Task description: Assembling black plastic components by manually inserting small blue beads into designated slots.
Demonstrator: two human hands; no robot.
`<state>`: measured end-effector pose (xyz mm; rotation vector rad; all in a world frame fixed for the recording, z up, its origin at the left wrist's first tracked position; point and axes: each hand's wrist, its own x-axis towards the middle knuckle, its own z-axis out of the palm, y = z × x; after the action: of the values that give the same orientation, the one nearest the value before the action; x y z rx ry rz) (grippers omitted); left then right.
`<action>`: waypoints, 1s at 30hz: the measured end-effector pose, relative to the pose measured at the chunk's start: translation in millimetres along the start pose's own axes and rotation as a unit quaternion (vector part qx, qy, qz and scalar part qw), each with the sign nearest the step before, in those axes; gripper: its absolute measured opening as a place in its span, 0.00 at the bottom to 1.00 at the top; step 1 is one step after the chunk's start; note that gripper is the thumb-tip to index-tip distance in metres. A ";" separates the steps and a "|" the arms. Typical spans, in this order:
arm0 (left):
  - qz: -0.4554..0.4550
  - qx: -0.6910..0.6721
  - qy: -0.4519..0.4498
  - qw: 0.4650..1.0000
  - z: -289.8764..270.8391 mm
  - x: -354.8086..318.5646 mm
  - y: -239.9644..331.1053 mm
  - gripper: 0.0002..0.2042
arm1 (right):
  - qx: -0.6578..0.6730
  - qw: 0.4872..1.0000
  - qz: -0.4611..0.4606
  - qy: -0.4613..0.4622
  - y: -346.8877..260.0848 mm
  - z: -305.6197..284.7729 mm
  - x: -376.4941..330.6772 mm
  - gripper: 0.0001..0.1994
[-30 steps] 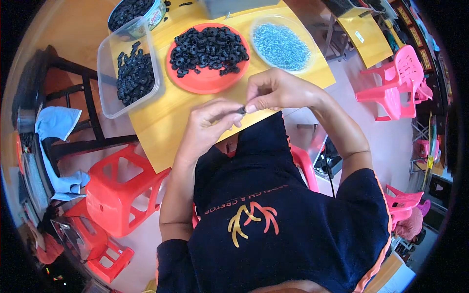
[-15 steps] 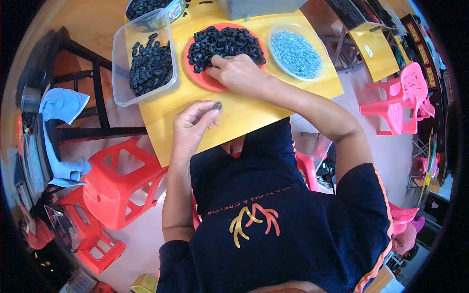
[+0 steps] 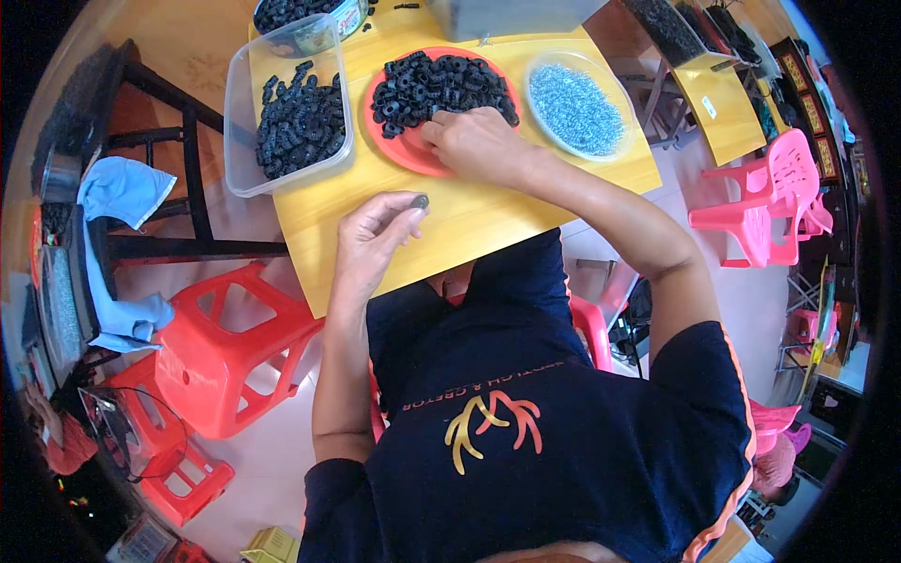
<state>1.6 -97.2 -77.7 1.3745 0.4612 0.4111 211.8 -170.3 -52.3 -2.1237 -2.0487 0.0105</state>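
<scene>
On the yellow rectangular tabletop (image 3: pixel 488 216), the left hand (image 3: pixel 371 239) rests with its fingers curled inward, pinching a small black ring-shaped rubber piece (image 3: pixel 419 201) between thumb and forefinger tips. That piece sits just above the table surface, below the near rim of the round red plastic plate (image 3: pixel 399 150).

The right hand (image 3: pixel 474 145) reaches across onto the plate, fingers bent downward among the heap of black rubber rings (image 3: pixel 436 84) piled there. Its fingertips are hidden under the knuckles, so it cannot be told whether it has grasped a ring.

To the right of the plate, just beside it, stands a clear round dish of small blue-grey metal screws (image 3: pixel 574 105). To the left of the plate, overhanging the table's left edge, is a clear rectangular plastic tub (image 3: pixel 286 122) holding more black pieces. A second clear container of black parts (image 3: pixel 305 17) stands at the far left corner, partly cut off by the picture's rim.

Beside the table on the left are a red plastic stool (image 3: pixel 230 352) and a dark frame draped with a light blue cloth (image 3: pixel 117 192). Pink plastic chairs (image 3: pixel 770 197) stand well apart on the right.
</scene>
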 end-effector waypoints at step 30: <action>0.014 -0.022 0.019 0.999 9.6 19.9 6.6 0.10 | 0.434 0.889 0.140 0.045 0.7 -28.2 -29.1 0.09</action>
<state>23.4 -93.5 -71.3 1.3337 0.4614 0.4682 215.0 -202.9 -28.4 -1.7305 -1.2717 0.7108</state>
